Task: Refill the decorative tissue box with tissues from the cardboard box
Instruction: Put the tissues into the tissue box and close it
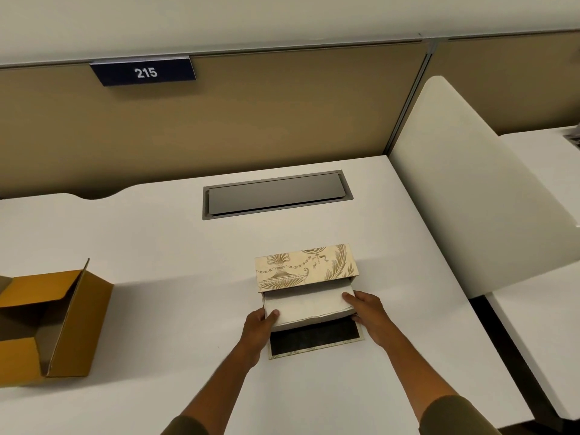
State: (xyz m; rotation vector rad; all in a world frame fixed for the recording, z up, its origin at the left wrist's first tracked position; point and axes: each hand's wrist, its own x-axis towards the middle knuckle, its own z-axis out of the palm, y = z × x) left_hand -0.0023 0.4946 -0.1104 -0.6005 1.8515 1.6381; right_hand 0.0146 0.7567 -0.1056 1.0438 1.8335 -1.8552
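Observation:
The decorative tissue box (306, 266), cream with gold urn and leaf patterns, lies on the white desk with its open side toward me. Its flap (314, 337), dark on the inside, lies flat on the desk in front of it. A white stack of tissues (307, 304) sits partly inside the opening. My left hand (259, 324) grips the stack's left end, thumb on top. My right hand (365, 312) holds its right end. The brown cardboard box (56, 321) stands open at the far left, its inside looking dark.
A grey cable hatch (276, 194) is set into the white desk (157, 240) behind the decorative box. A tan partition with a sign reading 215 (144, 72) closes the back. A cream divider panel (470, 189) stands at the right, with another desk beyond.

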